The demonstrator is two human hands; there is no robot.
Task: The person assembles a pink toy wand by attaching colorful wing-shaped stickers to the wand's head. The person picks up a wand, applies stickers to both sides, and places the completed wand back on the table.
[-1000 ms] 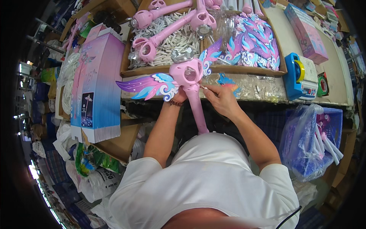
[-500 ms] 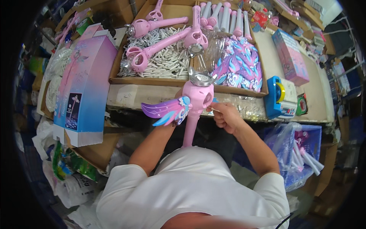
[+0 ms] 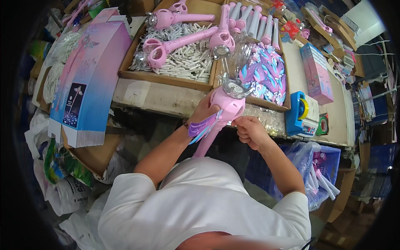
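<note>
A pink toy wand [image 3: 221, 114] with a clear crescent top stands nearly upright before my chest, its handle pointing down at me. My left hand [image 3: 204, 110] grips its head from the left, and a purple and blue wing [image 3: 204, 125] sticks out below that hand. My right hand [image 3: 249, 130] is curled against the wand's right side, fingertips pinching at it; what they pinch is too small to tell. Both hands hover just in front of the table's near edge [image 3: 166, 98].
A cardboard tray [image 3: 166, 77] holds white sticks and several pink wands [image 3: 183, 39]. Right of it lie loose coloured wings [image 3: 266, 75]. A stack of flat pink and blue boxes [image 3: 89, 79] stands at left. A blue tape dispenser [image 3: 300, 112] sits at right, with a plastic bag of parts [image 3: 316, 175] below it.
The wand has turned so its wing now shows edge-on and folded down under my left hand. My left hand moved up onto the wand's head; my right hand stays at its right side.
</note>
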